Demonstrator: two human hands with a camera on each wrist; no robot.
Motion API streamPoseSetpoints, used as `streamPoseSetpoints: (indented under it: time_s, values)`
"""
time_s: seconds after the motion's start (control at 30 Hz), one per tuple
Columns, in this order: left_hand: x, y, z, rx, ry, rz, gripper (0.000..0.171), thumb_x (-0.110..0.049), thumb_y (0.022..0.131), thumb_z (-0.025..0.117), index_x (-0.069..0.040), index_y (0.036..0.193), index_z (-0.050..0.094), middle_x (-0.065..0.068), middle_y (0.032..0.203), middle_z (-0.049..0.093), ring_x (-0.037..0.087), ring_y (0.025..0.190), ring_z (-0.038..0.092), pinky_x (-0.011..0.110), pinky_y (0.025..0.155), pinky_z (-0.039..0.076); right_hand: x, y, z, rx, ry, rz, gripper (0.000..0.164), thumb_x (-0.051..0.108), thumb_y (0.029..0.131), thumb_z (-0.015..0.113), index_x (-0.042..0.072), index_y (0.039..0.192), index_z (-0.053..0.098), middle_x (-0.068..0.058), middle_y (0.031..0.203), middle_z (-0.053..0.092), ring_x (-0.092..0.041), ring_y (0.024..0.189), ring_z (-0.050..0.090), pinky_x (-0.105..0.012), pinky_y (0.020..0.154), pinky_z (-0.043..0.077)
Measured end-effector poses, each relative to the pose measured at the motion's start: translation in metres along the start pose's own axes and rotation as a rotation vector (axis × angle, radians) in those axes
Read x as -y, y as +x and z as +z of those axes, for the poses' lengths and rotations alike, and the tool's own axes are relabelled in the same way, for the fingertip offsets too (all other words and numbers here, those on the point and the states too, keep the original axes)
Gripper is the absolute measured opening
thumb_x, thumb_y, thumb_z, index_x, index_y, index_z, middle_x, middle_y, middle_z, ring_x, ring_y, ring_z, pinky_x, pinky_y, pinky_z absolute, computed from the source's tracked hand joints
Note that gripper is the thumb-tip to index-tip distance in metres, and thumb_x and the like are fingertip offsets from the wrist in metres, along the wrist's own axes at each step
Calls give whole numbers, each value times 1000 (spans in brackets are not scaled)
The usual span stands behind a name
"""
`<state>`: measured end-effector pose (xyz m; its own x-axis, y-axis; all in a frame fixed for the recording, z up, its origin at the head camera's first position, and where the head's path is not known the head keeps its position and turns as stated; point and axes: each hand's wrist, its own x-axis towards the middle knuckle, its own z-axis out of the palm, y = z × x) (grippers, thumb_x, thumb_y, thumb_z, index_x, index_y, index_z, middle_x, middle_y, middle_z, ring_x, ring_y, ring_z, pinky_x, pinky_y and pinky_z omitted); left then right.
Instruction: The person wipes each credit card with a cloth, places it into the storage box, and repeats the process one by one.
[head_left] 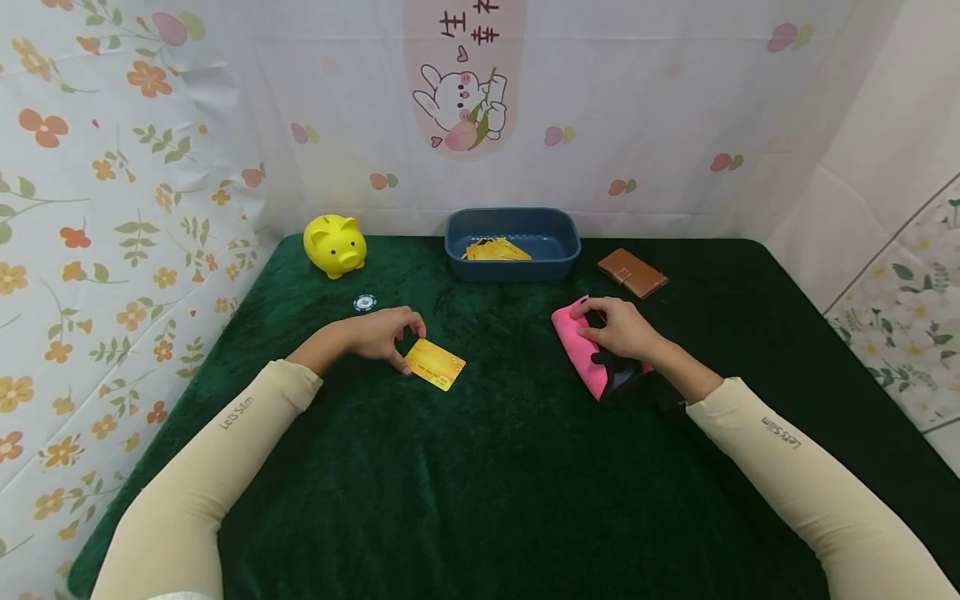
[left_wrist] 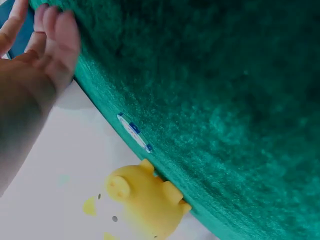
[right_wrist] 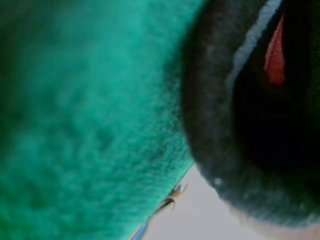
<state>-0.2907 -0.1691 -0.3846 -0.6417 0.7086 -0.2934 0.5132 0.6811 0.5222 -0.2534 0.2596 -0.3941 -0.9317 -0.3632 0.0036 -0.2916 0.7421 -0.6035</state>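
My left hand (head_left: 380, 335) grips a gold bank card (head_left: 435, 364) by its left end, thumb at one corner and fingers at the other. In the left wrist view the left hand (left_wrist: 47, 55) appears at the upper left, and the card does not show. On the right, my right hand (head_left: 618, 329) pinches a pink and black soft fabric pouch (head_left: 583, 354) from above, near its upper end. The right wrist view is filled up close by the pouch's dark fuzzy edge (right_wrist: 210, 100), curving around a dark opening with a bit of red inside.
A blue tray (head_left: 517, 271) holding several gold cards (head_left: 497, 250) stands at the back of the green cloth-covered table (head_left: 465, 483). A yellow piggy bank (head_left: 335, 246) and a poker chip (head_left: 364, 302) are at back left. Behind the right hand lies a brown wallet (head_left: 632, 272).
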Motion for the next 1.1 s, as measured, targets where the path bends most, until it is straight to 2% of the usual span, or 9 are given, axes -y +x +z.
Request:
streamPoseSetpoints:
  time_s: [0.23,0.43,0.63,0.87,0.97,1.1]
  values:
    - [-3,-2,2,-24,-174,54,50,-16,82,82,-5,121,52,7,105,63,19,90,61,32,79,54,-5,1,0,-17,37,45,27,13,94,69,11,122,67,-23,137,54,-36,116,49,-53,98,39]
    - [-7,-1,3,-94,-307,92,54,-3,83,79,-1,128,48,10,107,63,21,90,61,32,80,54,2,-3,-4,-34,86,85,29,11,94,69,8,122,67,-23,140,52,-39,126,46,-58,105,36]
    - [-10,0,5,-116,-283,113,63,-2,85,76,-1,140,45,12,110,63,22,93,62,34,83,54,14,-10,-6,-39,128,151,30,15,95,68,9,124,66,-23,147,45,-42,136,37,-62,110,27]
    - [-13,1,7,-147,-253,114,60,-7,86,77,0,138,49,10,110,64,19,91,62,34,83,53,30,-19,-12,-62,184,150,31,18,96,67,8,125,66,-21,148,44,-39,134,38,-60,108,30]
    - [-17,3,8,-180,-286,125,61,-9,86,78,2,138,49,11,110,65,19,90,63,33,82,54,36,-24,-15,-87,195,136,32,19,95,68,9,125,65,-21,146,46,-37,129,41,-53,101,38]
    - [-30,4,12,-251,-370,127,61,-7,85,78,3,137,49,13,109,67,20,90,66,30,81,56,44,-30,-14,-155,202,96,31,19,95,68,9,124,66,-20,139,51,-33,115,46,-41,82,43]
